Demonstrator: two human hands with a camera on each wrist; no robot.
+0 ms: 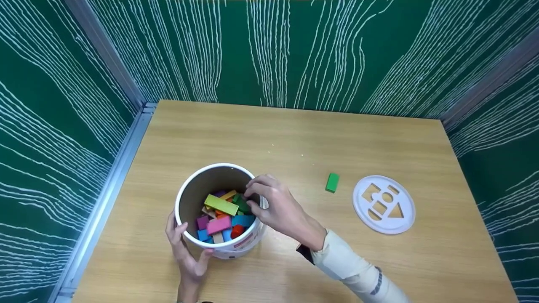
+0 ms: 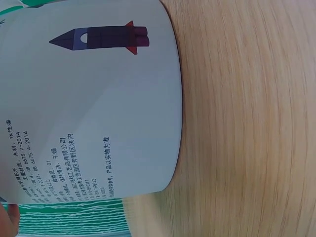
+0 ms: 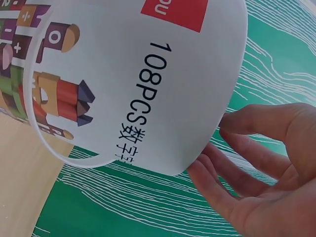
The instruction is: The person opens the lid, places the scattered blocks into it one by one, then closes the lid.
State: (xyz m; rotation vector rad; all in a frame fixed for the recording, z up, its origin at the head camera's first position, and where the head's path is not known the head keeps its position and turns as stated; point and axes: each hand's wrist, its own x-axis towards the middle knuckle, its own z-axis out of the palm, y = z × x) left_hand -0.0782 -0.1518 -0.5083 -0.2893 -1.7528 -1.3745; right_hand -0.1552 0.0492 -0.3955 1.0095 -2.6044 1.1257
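Note:
A white round bucket (image 1: 246, 248) stands on the table, its open top showing a jumble of coloured wooden blocks. My left hand (image 1: 187, 252) holds the bucket's near left side, with one finger at the rim and the thumb low on the front wall. Over the right rim reaches my right hand (image 1: 280, 206), its bent fingers spaced from the thumb beside dark green blocks (image 1: 241, 205). In the right wrist view the bucket's edge hides those fingertips. A yellow-green bar (image 1: 221, 204), a pink block (image 1: 219, 225) and a red piece (image 1: 237, 231) lie on top of the pile.
To the right, a single green block (image 1: 332, 182) lies on the wooden table (image 1: 294, 134). Beyond it rests a white round lid (image 1: 358, 206) with shaped cut-outs. Green panels with white wavy lines (image 1: 269, 50) enclose the back and sides.

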